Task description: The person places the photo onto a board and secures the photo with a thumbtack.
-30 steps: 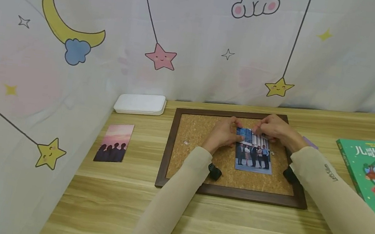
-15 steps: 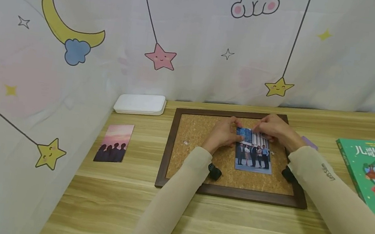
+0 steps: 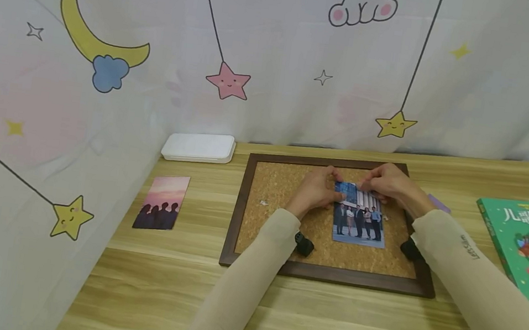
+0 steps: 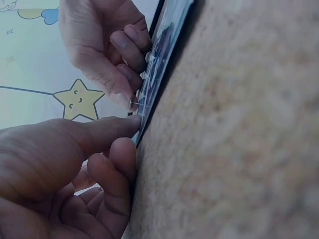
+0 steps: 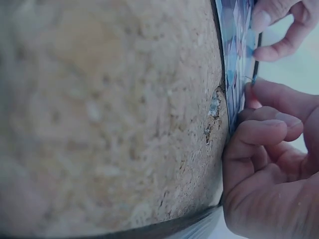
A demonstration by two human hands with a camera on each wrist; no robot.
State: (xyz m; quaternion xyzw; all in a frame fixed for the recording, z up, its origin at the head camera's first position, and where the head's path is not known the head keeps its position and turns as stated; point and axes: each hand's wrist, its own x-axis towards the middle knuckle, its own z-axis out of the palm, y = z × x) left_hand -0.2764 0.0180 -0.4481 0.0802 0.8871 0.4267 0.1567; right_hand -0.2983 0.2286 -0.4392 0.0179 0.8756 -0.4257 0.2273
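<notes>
A photo (image 3: 359,225) of people in business clothes lies on the framed corkboard (image 3: 272,188), right of its middle. My left hand (image 3: 312,190) holds the photo's upper left edge, with the thumb on its face. At the top edge, my right hand (image 3: 389,182) pinches a thin metal pin (image 4: 133,103) between thumb and index finger. In the left wrist view the pin's needle points at the photo; whether its tip is in the cork, I cannot tell. The other right fingers (image 5: 256,134) are curled beside the photo, close to the board.
Left of the board lies a second photo (image 3: 162,202) with silhouettes against a pink sky. A white case (image 3: 199,147) sits at the back left. A green children's book (image 3: 527,244) is on the right. A purple item (image 3: 439,203) shows partly behind the right arm.
Both hands stay at the photo's top edge, with hardly any movement. The whole head view has shifted very slightly.
</notes>
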